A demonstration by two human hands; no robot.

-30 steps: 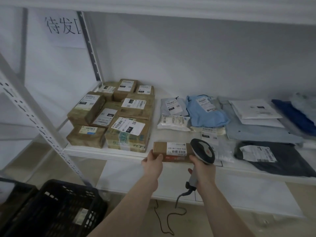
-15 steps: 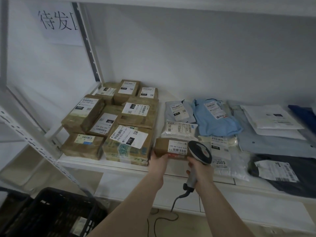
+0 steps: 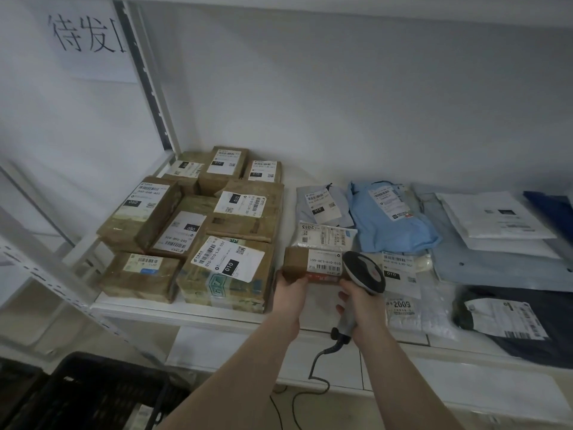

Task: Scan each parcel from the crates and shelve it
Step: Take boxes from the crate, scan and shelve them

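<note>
Left hand point(image 3: 290, 290) grips a small rectangular cardboard parcel point(image 3: 313, 264) on the shelf point(image 3: 186, 308); right hand point(image 3: 361, 302) clasps a corded, glossy-headed scanner point(image 3: 364, 271) beside it.

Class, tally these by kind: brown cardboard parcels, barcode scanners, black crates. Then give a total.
Brown cardboard parcels: 9, counting the one held by the left hand
Barcode scanners: 1
Black crates: 1
Total: 11

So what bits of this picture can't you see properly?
- Head view: the wall sign is cut off by the shelf post.
- The small box: its right end hides behind the scanner.
- The black crate: its contents are too dark and cropped by the edge.
- Label small print: too tiny.
</note>
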